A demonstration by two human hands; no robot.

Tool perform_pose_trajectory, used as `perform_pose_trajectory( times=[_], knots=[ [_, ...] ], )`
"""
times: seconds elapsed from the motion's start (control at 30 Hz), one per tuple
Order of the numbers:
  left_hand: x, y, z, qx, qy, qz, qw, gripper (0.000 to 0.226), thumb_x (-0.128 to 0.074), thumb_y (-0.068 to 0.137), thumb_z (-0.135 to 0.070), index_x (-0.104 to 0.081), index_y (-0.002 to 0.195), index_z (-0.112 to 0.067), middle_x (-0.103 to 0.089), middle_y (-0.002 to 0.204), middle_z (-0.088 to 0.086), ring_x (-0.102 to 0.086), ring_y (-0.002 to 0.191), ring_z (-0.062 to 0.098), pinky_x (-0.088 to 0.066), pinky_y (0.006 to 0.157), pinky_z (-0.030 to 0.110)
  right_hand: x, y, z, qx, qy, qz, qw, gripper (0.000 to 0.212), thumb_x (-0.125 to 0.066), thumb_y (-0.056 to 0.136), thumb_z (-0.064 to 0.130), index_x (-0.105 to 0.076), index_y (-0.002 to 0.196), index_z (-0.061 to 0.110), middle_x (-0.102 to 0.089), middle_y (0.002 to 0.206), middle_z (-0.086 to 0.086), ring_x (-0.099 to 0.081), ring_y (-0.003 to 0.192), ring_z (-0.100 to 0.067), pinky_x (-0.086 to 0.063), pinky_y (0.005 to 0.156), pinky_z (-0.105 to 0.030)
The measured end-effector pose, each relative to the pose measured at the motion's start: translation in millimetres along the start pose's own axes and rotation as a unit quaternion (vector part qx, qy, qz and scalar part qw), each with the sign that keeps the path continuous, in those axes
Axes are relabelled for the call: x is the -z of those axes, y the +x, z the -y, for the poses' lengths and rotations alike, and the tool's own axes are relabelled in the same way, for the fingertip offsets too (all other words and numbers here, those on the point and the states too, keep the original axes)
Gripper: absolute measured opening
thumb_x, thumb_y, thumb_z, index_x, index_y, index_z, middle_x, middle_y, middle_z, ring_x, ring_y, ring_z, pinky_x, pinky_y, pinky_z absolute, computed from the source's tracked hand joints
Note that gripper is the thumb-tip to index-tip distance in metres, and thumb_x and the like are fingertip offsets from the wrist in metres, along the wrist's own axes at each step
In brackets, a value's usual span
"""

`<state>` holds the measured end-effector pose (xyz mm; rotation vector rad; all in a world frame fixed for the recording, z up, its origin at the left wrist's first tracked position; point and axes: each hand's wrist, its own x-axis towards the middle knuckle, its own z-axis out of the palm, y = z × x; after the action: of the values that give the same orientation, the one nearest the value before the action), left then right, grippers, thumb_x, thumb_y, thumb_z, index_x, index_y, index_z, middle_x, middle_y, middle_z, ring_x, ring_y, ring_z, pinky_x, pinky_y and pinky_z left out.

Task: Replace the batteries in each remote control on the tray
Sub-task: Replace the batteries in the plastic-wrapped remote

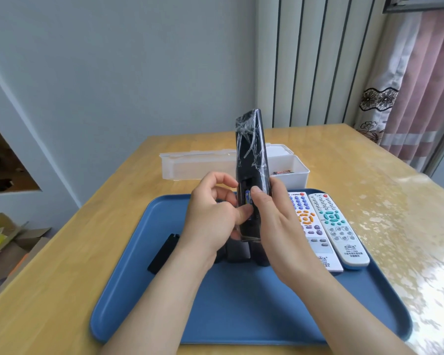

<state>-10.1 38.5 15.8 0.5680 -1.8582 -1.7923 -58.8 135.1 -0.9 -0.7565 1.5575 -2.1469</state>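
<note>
A long black remote (251, 155) wrapped in clear film stands upright above the blue tray (164, 303), its back toward me. My right hand (274, 226) grips its lower right side, thumb on the open battery compartment. My left hand (213, 219) curls against the left side, thumb pressing a blue battery (248, 201) in the compartment. The black battery cover (163, 253) lies on the tray at the left. Two white remotes (313, 242) (341, 231) lie face up on the tray's right. Dark remotes (239, 254) lie under my hands, mostly hidden.
Two white plastic boxes stand behind the tray: a long one (195, 165) at the left and an open one (295, 172) holding a battery (282, 172). The wooden table (62, 265) ends near a curtain (415, 98) at the right. Cardboard boxes (8, 242) sit on the floor, left.
</note>
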Motion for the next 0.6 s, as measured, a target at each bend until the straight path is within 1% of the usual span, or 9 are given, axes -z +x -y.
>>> perform_pose_trajectory(
  times=[0.07,0.13,0.2,0.23,0.27,0.33,0.4,0.5,0.6],
  knots=[
    [3.2,-0.5,-3.4,0.025,-0.022,0.013,0.999,0.034,-0.064,0.080,0.013,-0.054,0.094,-0.016,-0.048,0.070,0.001,-0.052,0.045,0.008,-0.034,0.038,0.019,0.1,0.6,1.1,-0.020,0.012,0.014,1.000,0.018,-0.044,0.100,0.011,-0.054,0.114,0.017,-0.066,0.091,-0.003,-0.065,0.072,-0.013,-0.058,0.064,-0.039],
    [9.1,1.9,-5.9,0.053,-0.052,0.031,0.997,0.027,-0.059,0.084,0.009,-0.055,0.095,-0.015,-0.049,0.068,0.000,-0.043,0.041,0.004,-0.023,0.034,0.015,1.8,1.4,2.4,-0.041,0.027,0.030,0.998,0.027,-0.049,0.095,0.001,-0.056,0.114,0.018,-0.068,0.090,-0.001,-0.068,0.075,-0.014,-0.060,0.069,-0.039],
    [15.3,5.3,-8.0,0.077,-0.111,0.041,0.990,0.018,-0.053,0.088,0.002,-0.057,0.095,-0.014,-0.050,0.067,0.000,-0.035,0.047,0.006,-0.015,0.037,0.016,3.9,1.9,3.9,-0.054,0.050,0.039,0.996,0.033,-0.049,0.093,-0.005,-0.059,0.114,0.018,-0.072,0.091,-0.003,-0.072,0.080,-0.019,-0.061,0.072,-0.041],
    [17.3,6.4,-9.8,0.088,-0.150,0.046,0.984,0.019,-0.049,0.087,0.002,-0.056,0.097,-0.012,-0.051,0.068,0.001,-0.033,0.051,0.009,-0.015,0.039,0.018,5.2,2.3,4.4,-0.058,0.059,0.038,0.996,0.034,-0.048,0.092,-0.008,-0.060,0.113,0.017,-0.073,0.094,-0.007,-0.073,0.082,-0.021,-0.061,0.072,-0.042],
    [18.4,6.7,-10.7,0.099,-0.192,0.053,0.975,0.025,-0.043,0.083,0.005,-0.055,0.098,-0.011,-0.051,0.069,0.004,-0.034,0.054,0.011,-0.018,0.042,0.020,7.0,2.7,4.2,-0.061,0.064,0.034,0.995,0.035,-0.047,0.092,-0.009,-0.061,0.112,0.016,-0.073,0.098,-0.011,-0.073,0.083,-0.024,-0.060,0.071,-0.041],
    [18.8,6.1,-12.4,0.112,-0.264,0.075,0.955,0.043,-0.034,0.065,0.011,-0.052,0.100,-0.009,-0.052,0.074,0.009,-0.038,0.060,0.015,-0.024,0.047,0.023,10.5,4.0,3.3,-0.066,0.063,0.022,0.996,0.037,-0.046,0.091,-0.011,-0.063,0.111,0.015,-0.072,0.102,-0.016,-0.072,0.082,-0.027,-0.060,0.070,-0.041],
    [19.6,5.4,-11.5,0.113,-0.298,0.097,0.943,0.056,-0.025,0.058,0.017,-0.051,0.101,-0.008,-0.054,0.078,0.012,-0.043,0.065,0.017,-0.029,0.049,0.024,13.5,5.3,2.7,-0.068,0.056,0.014,0.996,0.037,-0.045,0.091,-0.011,-0.063,0.112,0.014,-0.072,0.102,-0.016,-0.072,0.082,-0.027,-0.060,0.070,-0.041],
    [21.9,6.2,-7.2,0.110,-0.310,0.133,0.935,0.062,-0.025,0.064,0.025,-0.054,0.106,-0.009,-0.057,0.080,0.013,-0.051,0.069,0.018,-0.040,0.053,0.025,16.2,7.6,1.6,-0.078,0.060,0.014,0.995,0.036,-0.045,0.092,-0.011,-0.060,0.116,0.011,-0.074,0.098,-0.012,-0.072,0.080,-0.026,-0.060,0.070,-0.042],
    [21.5,5.2,-5.8,0.080,-0.298,0.143,0.940,0.057,-0.034,0.077,0.030,-0.057,0.113,-0.009,-0.059,0.084,0.014,-0.062,0.073,0.019,-0.054,0.064,0.025,17.0,9.3,1.2,-0.105,0.088,0.008,0.991,0.033,-0.045,0.092,-0.008,-0.060,0.116,0.009,-0.073,0.089,-0.007,-0.069,0.074,-0.022,-0.059,0.068,-0.041]
  ],
)
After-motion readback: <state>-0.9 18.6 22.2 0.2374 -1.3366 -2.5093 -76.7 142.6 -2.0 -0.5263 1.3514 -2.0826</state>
